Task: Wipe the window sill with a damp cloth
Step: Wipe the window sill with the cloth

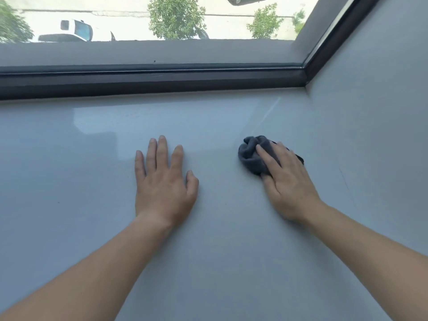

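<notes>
A wide, glossy pale grey window sill (81,158) fills most of the view. A bunched dark grey cloth (251,154) lies on it right of the middle. My right hand (287,179) lies on top of the cloth and presses it onto the sill, fingers stretched over it and hiding its right part. My left hand (164,181) rests flat on the bare sill to the left of the cloth, fingers straight and slightly spread, holding nothing.
A dark window frame (150,79) runs along the back of the sill. A pale side wall (370,112) rises at the right, meeting the sill in a corner. Through the glass, trees and parked cars show far below.
</notes>
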`<act>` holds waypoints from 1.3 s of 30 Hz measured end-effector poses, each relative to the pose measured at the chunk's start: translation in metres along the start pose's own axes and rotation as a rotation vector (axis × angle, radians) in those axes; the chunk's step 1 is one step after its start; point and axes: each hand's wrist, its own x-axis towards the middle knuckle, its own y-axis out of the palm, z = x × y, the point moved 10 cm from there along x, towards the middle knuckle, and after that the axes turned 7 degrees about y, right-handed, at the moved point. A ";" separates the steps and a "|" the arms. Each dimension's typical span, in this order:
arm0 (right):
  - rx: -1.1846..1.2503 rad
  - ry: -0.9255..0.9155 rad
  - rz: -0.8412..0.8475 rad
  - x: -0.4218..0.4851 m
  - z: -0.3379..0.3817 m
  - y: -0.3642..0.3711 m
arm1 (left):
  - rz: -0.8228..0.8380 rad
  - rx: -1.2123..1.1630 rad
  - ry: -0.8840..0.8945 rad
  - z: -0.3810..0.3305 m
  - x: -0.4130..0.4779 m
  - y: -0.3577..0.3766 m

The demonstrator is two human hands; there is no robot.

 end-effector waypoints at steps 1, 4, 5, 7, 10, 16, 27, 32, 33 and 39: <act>-0.002 0.075 -0.011 0.005 -0.017 -0.004 | -0.007 -0.002 0.003 0.000 0.001 0.000; 0.039 0.381 -0.111 0.007 -0.051 -0.016 | -0.029 -0.007 0.003 0.002 0.000 0.001; 0.041 0.402 -0.125 -0.001 -0.045 -0.014 | -0.032 -0.004 -0.002 0.003 0.000 0.002; 0.050 0.275 -0.102 -0.031 -0.019 -0.001 | -0.032 0.000 0.003 0.002 0.001 0.001; 0.054 -0.008 0.003 -0.082 -0.002 0.009 | -0.054 -0.052 0.017 -0.003 -0.003 -0.006; 0.082 0.296 -0.120 -0.128 -0.045 0.003 | -0.066 -0.074 0.119 -0.069 -0.089 -0.007; 0.112 0.077 -0.026 -0.222 -0.029 0.017 | 0.079 0.044 0.131 -0.103 -0.154 0.031; 0.084 -0.095 -0.032 -0.295 0.025 0.043 | 0.049 0.093 0.121 -0.103 -0.155 0.034; 0.069 -0.191 0.008 -0.310 0.031 0.049 | 0.047 0.096 0.121 -0.103 -0.155 0.034; 0.062 -0.066 0.002 -0.285 -0.030 0.028 | 0.031 0.106 0.121 -0.105 -0.156 0.035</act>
